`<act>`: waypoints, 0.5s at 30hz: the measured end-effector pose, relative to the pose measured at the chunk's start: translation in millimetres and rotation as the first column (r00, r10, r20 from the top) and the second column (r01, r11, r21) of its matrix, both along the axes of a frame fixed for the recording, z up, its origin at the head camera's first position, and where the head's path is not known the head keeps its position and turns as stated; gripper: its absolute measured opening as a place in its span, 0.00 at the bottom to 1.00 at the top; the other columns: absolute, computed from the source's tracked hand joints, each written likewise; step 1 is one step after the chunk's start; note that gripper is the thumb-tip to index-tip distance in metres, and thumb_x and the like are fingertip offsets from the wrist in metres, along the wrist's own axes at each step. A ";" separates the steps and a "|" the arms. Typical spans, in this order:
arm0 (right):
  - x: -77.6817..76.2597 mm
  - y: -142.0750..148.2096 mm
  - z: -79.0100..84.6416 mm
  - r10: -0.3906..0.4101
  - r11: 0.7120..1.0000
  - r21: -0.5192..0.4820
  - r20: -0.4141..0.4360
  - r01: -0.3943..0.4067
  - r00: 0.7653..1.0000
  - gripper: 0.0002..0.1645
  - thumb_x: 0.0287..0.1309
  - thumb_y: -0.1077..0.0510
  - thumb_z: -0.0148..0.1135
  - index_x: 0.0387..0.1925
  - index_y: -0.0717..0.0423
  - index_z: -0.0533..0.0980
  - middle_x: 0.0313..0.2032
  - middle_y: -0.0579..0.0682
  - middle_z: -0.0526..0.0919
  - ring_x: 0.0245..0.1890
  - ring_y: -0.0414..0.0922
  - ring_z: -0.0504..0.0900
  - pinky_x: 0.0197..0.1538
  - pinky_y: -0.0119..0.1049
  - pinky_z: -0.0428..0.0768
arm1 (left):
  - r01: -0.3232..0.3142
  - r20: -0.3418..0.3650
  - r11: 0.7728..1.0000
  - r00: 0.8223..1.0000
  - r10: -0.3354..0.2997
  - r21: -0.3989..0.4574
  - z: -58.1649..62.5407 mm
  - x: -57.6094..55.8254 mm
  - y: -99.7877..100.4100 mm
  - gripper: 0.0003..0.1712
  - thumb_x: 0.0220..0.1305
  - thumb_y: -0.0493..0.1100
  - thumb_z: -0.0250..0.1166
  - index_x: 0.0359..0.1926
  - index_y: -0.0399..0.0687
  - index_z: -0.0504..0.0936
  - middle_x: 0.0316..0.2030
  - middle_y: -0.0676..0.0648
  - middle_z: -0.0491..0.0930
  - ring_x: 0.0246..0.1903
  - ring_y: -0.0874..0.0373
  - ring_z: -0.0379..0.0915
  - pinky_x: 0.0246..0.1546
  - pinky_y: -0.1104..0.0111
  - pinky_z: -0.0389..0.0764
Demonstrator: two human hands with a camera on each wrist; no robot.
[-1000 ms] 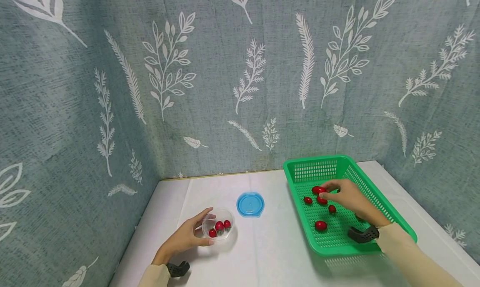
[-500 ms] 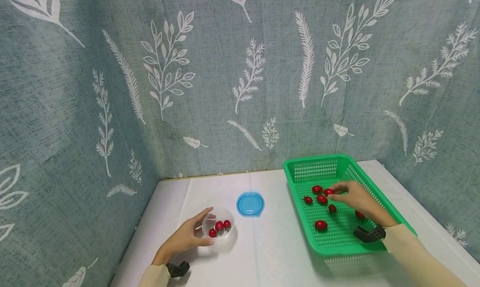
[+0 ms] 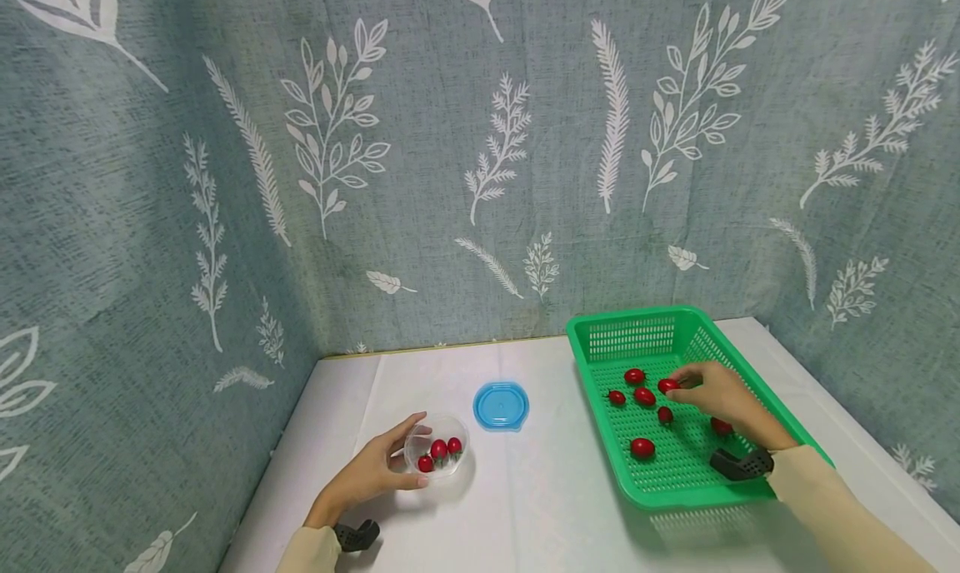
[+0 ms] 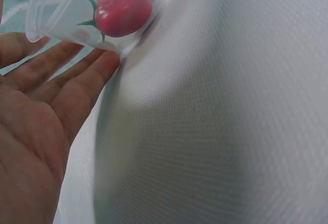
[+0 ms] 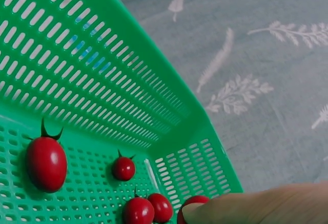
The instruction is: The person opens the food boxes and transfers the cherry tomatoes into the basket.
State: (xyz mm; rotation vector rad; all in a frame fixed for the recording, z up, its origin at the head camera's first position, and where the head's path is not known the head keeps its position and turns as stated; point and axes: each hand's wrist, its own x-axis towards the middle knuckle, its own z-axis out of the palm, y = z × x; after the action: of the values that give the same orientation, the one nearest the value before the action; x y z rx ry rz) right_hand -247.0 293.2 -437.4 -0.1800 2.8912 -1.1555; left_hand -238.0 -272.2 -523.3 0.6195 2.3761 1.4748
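My left hand (image 3: 378, 470) holds a small clear plastic tub (image 3: 456, 427) on the white tabletop, fingers at its far side and thumb at its near side. Inside lie three cherry tomatoes (image 3: 438, 450); in the left wrist view, my fingertips touch the tub's wall (image 4: 56, 8). Over at the right, my right hand (image 3: 716, 394) is inside a green plastic basket (image 3: 622, 481). Its thumb and fingers pinch a red cherry tomato (image 3: 667, 386), whose edge (image 5: 197, 199) shows beside the thumb in the right wrist view. Several other tomatoes (image 3: 642, 448) lie spread over the basket floor.
A blue lid (image 3: 501, 406) lies flat on the table (image 3: 540, 490) between tub and basket. Behind the table hangs a grey-green curtain (image 3: 435, 181) with white leaf prints, which also runs along the left side. The basket's walls are slotted.
My right hand has shifted slightly right with the pinched tomato, away from the tomatoes at the basket's left. The left hand and tub have stayed put.
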 end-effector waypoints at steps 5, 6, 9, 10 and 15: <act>0.4 1.4 0.0 -0.023 1.000 0.019 0.014 0.023 1.000 0.23 0.61 0.57 0.73 0.52 0.68 0.81 0.46 0.64 0.85 0.46 0.59 0.82 0.40 0.49 0.84 | 0.001 0.003 1.000 1.000 -0.001 0.000 -0.5 0.3 -1.1 0.62 0.55 0.48 0.81 0.82 0.49 0.52 0.71 0.42 0.68 0.76 0.38 0.52 0.69 0.49 0.66; 0.3 1.8 -0.3 -0.024 1.000 0.018 0.021 0.023 1.000 0.22 0.61 0.58 0.73 0.52 0.68 0.81 0.46 0.64 0.85 0.44 0.58 0.83 0.39 0.48 0.85 | 0.001 0.003 1.000 1.000 -0.001 0.000 -0.6 0.3 -1.3 0.62 0.55 0.48 0.81 0.82 0.50 0.52 0.71 0.42 0.68 0.76 0.38 0.52 0.69 0.49 0.66; 0.5 2.8 -1.0 -0.026 0.999 0.020 0.031 0.025 0.999 0.21 0.62 0.60 0.70 0.53 0.69 0.81 0.46 0.64 0.85 0.42 0.56 0.83 0.37 0.47 0.85 | 0.002 -0.001 1.000 1.000 -0.002 0.001 -1.1 0.2 -1.6 0.61 0.56 0.47 0.81 0.82 0.49 0.52 0.71 0.42 0.68 0.76 0.38 0.52 0.69 0.49 0.66; 0.7 2.9 -0.9 -0.027 0.999 0.022 0.032 0.026 0.999 0.21 0.62 0.60 0.70 0.53 0.69 0.80 0.46 0.64 0.85 0.42 0.56 0.83 0.38 0.47 0.85 | 0.002 -0.002 1.000 1.000 -0.002 0.000 -1.1 0.2 -1.6 0.61 0.56 0.47 0.81 0.82 0.49 0.52 0.71 0.42 0.68 0.76 0.38 0.52 0.69 0.49 0.66; 1.7 0.9 1.5 -0.029 0.999 0.031 0.036 0.028 0.999 0.22 0.64 0.58 0.68 0.55 0.68 0.81 0.49 0.65 0.84 0.44 0.57 0.83 0.39 0.48 0.85 | -0.001 -0.008 1.000 1.000 0.001 0.001 -0.4 0.4 -0.9 0.61 0.56 0.46 0.81 0.82 0.49 0.53 0.71 0.41 0.69 0.75 0.38 0.54 0.68 0.50 0.67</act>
State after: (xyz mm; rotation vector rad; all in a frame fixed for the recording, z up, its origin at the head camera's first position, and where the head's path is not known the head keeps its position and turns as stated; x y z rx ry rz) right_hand -245.3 294.1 -436.0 -0.1155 2.8866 -1.1068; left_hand -237.6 -273.1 -523.7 0.6253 2.3823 1.4769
